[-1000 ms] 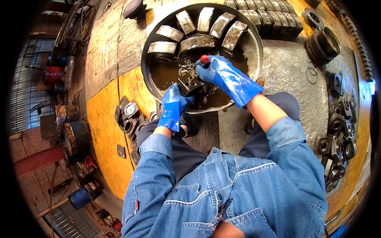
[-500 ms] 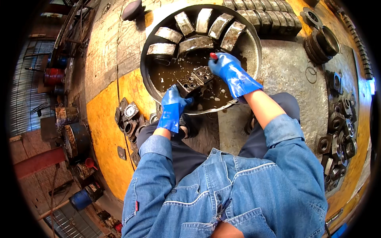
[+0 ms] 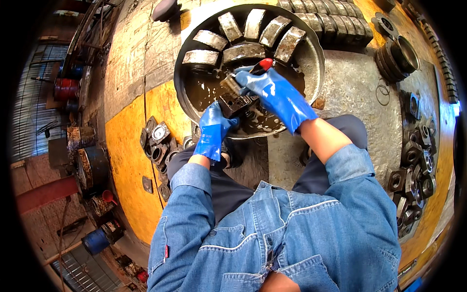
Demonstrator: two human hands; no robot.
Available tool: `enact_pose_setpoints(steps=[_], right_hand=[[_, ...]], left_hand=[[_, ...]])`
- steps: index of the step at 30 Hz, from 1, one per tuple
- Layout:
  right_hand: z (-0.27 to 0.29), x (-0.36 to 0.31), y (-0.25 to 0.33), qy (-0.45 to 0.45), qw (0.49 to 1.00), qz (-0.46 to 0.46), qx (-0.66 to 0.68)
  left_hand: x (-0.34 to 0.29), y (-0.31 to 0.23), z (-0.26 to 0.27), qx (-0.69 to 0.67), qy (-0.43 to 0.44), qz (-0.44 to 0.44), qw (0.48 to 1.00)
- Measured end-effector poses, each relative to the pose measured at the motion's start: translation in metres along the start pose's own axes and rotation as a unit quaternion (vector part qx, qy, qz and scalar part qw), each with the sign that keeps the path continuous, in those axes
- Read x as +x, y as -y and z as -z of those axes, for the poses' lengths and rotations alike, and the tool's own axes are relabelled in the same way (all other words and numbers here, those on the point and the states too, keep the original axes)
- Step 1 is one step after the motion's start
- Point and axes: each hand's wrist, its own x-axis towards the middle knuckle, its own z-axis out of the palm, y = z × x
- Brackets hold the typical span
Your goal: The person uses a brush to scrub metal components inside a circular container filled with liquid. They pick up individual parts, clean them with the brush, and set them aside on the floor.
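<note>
My left hand (image 3: 212, 124), in a blue rubber glove, grips the near left end of a dark metal block with holes (image 3: 234, 105). The block is tilted over murky brown liquid in a wide round basin (image 3: 318, 80). In my right hand (image 3: 272, 90), also gloved in blue, is a brush (image 3: 230, 85) with a red-tipped handle. Its pale bristles are just above the block's far left part; whether they touch it I cannot tell. Several curved metal segments (image 3: 254, 24) stand fanned along the basin's far side, and another curved piece (image 3: 243, 52) lies inside their arc.
Rows of similar segments (image 3: 335, 27) stand beyond the basin at right. Metal rings (image 3: 396, 58) are stacked nearby. Loose metal parts lie in a pile at left (image 3: 158, 146) and along the right (image 3: 413, 170). Drums and cans (image 3: 92, 168) line the left side.
My right hand has moved left and turned, bringing the brush bristles into view over the block. The block is tilted differently in my left hand, which stays nearly in place.
</note>
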Motion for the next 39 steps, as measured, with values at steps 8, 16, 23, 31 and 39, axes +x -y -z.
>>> enact_pose_setpoints(steps=[8,16,23,31,39], right_hand=[[-0.002,-0.01,0.001,0.114,0.985,-0.089,-0.097],[0.037,0.034,-0.075,-0.05,0.949,-0.103,-0.293],[0.077,0.055,-0.113,-0.047,0.929,-0.227,-0.288],[0.042,0.01,-0.032,0.014,0.995,-0.075,-0.063],[0.045,0.019,-0.038,0.01,0.997,-0.069,0.027]], left_hand=[[0.003,0.002,-0.004,0.033,-0.019,-0.009,0.999],[0.006,0.023,-0.015,0.025,-0.045,-0.016,0.999],[-0.001,-0.021,0.0,0.004,-0.012,-0.006,1.0],[0.008,0.007,-0.01,0.031,-0.027,-0.009,0.999],[0.008,0.002,-0.007,0.048,-0.012,0.006,0.999]])
